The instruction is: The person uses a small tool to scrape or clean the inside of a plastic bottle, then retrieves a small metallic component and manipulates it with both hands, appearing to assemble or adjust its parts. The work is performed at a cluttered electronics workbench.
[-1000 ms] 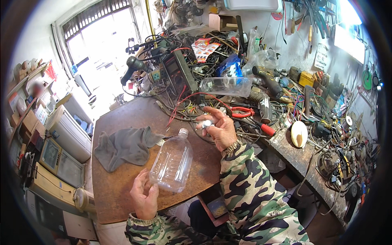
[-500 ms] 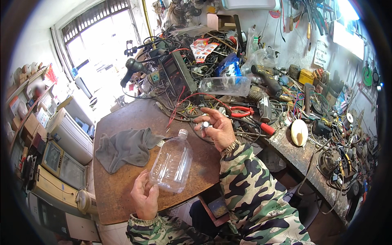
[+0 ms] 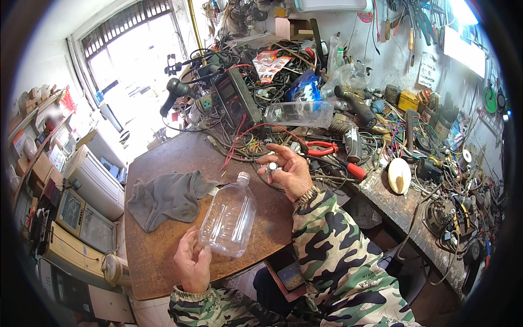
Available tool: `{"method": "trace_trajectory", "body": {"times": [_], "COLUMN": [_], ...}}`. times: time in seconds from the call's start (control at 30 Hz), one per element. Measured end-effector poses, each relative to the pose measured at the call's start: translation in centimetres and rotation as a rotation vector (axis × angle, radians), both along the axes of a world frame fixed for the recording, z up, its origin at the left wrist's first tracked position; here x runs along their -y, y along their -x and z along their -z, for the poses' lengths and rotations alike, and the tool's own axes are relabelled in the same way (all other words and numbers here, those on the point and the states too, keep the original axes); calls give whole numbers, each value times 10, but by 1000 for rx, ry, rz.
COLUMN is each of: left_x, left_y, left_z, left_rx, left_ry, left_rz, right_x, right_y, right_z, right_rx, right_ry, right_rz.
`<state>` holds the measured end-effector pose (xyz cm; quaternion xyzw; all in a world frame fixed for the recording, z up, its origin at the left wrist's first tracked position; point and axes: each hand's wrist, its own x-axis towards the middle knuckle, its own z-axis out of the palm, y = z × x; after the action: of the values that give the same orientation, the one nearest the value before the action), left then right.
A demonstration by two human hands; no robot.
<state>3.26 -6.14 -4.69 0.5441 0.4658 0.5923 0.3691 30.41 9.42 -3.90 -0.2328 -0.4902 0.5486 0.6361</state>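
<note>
A clear plastic bottle (image 3: 229, 215) with a white cap (image 3: 243, 176) is at the near part of the brown table, its neck pointing away from me. At its lower left corner, my left hand (image 3: 194, 261) grips the edge between thumb and curled fingers. Past the neck and to its right, my right hand (image 3: 291, 171) pinches a small round silvery metal piece (image 3: 273, 167); its exact kind is not clear. A grey cloth (image 3: 169, 199) lies crumpled left of the bottle.
The brown wooden table (image 3: 158, 267) ends close to me. Behind it are heaped cables, a meter box (image 3: 237, 98) and a clear plastic tray (image 3: 299, 113). Red-handled pliers (image 3: 322, 148) and a cordless drill (image 3: 357, 106) lie to the right. An open drawer (image 3: 287, 275) sits below the edge.
My right hand has turned the small metal piece slightly, so its round face shows more. My left hand and the bottle have stayed in place.
</note>
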Motion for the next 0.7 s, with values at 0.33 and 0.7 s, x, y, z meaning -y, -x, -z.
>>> {"method": "trace_trajectory", "body": {"times": [0.33, 0.7], "left_x": [-1, -1], "left_y": [1, 3], "left_z": [2, 4], "left_rx": [13, -30], "left_ry": [0, 2], "left_rz": [-7, -20], "right_x": [3, 3], "right_y": [1, 1], "right_z": [-2, -3], "right_rx": [-1, 23], "right_ry": [-8, -11], "right_rz": [-14, -39]}}
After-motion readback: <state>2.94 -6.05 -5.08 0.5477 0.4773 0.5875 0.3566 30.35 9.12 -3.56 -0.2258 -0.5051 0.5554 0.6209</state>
